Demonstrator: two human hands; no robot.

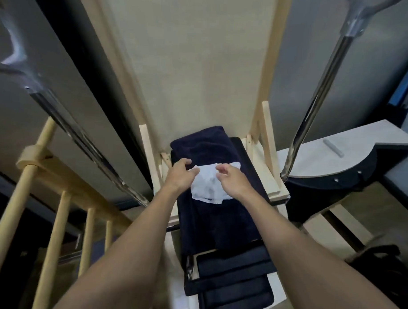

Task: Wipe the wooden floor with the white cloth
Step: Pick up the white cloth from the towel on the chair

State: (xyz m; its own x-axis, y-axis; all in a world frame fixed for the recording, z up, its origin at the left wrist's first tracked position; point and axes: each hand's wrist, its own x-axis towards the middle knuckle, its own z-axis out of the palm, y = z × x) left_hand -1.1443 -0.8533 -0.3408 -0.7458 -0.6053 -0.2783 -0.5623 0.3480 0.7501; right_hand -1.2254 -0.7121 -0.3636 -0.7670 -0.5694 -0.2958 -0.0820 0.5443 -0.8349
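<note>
While the cloth (208, 187) lies on a dark towel (219, 224) at frame centre, my left hand (181, 175) grips its left edge and my right hand (232, 182) hovers above it, loosely curled.

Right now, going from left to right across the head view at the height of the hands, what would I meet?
Wooden post → chrome rod → left hand → white cloth → right hand → metal pole → black curved panel.
</note>
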